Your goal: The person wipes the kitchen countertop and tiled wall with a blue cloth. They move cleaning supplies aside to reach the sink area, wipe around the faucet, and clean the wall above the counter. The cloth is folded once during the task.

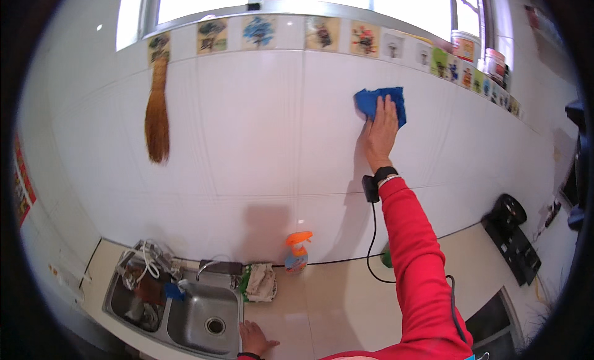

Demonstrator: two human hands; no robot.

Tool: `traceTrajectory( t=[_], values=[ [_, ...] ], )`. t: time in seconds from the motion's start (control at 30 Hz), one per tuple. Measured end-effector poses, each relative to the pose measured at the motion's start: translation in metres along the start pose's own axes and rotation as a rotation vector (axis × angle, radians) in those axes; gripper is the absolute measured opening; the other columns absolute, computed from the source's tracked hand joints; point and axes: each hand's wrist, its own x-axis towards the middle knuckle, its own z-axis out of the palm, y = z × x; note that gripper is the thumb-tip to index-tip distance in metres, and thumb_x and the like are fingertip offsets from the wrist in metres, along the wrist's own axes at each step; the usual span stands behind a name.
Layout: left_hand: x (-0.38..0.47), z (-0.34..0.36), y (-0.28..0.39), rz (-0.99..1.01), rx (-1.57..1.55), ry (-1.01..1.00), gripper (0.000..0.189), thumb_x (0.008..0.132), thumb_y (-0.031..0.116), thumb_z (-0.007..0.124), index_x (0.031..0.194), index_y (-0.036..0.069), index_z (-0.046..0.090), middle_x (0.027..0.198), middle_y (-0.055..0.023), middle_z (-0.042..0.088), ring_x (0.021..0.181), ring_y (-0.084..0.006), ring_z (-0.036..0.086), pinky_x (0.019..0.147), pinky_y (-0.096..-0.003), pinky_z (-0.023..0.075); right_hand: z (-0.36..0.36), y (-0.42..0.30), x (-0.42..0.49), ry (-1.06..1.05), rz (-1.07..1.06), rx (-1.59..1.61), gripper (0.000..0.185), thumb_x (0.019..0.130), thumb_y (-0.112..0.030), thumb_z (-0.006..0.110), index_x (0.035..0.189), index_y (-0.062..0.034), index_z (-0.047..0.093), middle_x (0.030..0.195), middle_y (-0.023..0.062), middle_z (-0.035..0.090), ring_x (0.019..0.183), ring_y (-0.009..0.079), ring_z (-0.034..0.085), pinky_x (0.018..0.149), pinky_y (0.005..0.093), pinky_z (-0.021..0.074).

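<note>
Against the white tiled wall [250,123], my right hand [383,132] presses a blue cloth [371,102] flat, fingers spread over its lower half. The arm reaches far up, in a red sleeve with a black band and a cabled device at the wrist. My left hand [254,339] rests on the countertop [290,327] beside the right rim of the steel double sink [199,309], holding nothing, thumb apart from the fingers. An orange-topped spray bottle [297,253] stands at the foot of the wall, between the two hands.
A straw brush [158,114] hangs on the wall at left. A crumpled pale bag [261,283] lies between sink and bottle. Something green [387,258] shows behind my sleeve. A black appliance [513,244] stands at right. Tubs [465,46] sit on the window sill. A black cable [374,239] trails from my wrist.
</note>
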Motion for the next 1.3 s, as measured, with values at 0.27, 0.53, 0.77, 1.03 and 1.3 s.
traceTrajectory(
  t=[0.27,0.53,0.77,1.03,1.3],
  values=[
    [-0.005,-0.004,0.005,-0.033,0.038,0.022,0.13,0.066,0.076,0.08,0.152,-0.012,0.039,0.161,-0.0366,0.029,0.153,-0.0551,0.017,0.126,-0.0596,0.01,0.022,-0.106,0.028,-0.059,-0.287,0.124,0.066,0.093,-0.01,0.067,0.155,-0.0108,0.044,0.163,0.0133,0.04,0.151,0.0357,0.035,0.123,0.0517,0.0257],
    [-0.008,-0.015,0.012,-0.022,0.06,0.032,0.129,0.066,0.076,0.079,0.15,-0.014,0.04,0.159,-0.0378,0.03,0.151,-0.0576,0.018,0.125,-0.0625,0.0113,0.059,-0.239,0.001,-0.085,-0.486,0.291,0.064,0.092,-0.012,0.066,0.153,-0.0118,0.048,0.162,0.0097,0.043,0.15,0.0316,0.037,0.123,0.0496,0.0256],
    [-0.007,-0.019,0.016,-0.068,0.061,0.027,0.128,0.064,0.072,0.083,0.152,-0.01,0.04,0.16,-0.0345,0.034,0.153,-0.0538,0.018,0.126,-0.0593,0.0122,0.059,-0.274,-0.088,-0.28,-0.734,0.436,0.055,0.095,-0.011,0.056,0.15,-0.0077,0.051,0.16,0.0112,0.047,0.146,0.0314,0.043,0.119,0.0491,0.0314],
    [-0.007,-0.018,0.015,-0.048,0.058,0.041,0.13,0.063,0.074,0.082,0.153,-0.01,0.038,0.161,-0.0346,0.032,0.153,-0.0538,0.017,0.127,-0.0582,0.0106,0.03,-0.201,-0.144,-0.509,-0.882,0.297,0.059,0.095,-0.014,0.059,0.153,-0.0115,0.048,0.164,0.0072,0.041,0.148,0.0256,0.041,0.122,0.0432,0.0299],
    [-0.003,-0.015,0.016,-0.065,0.094,0.014,0.132,0.065,0.078,0.079,0.154,-0.01,0.037,0.161,-0.0353,0.03,0.153,-0.0546,0.017,0.126,-0.0588,0.0108,0.022,-0.168,-0.073,-0.325,-0.746,0.17,0.058,0.093,-0.009,0.061,0.15,-0.0126,0.052,0.161,0.0082,0.045,0.146,0.0283,0.043,0.12,0.0465,0.0327]
  ],
)
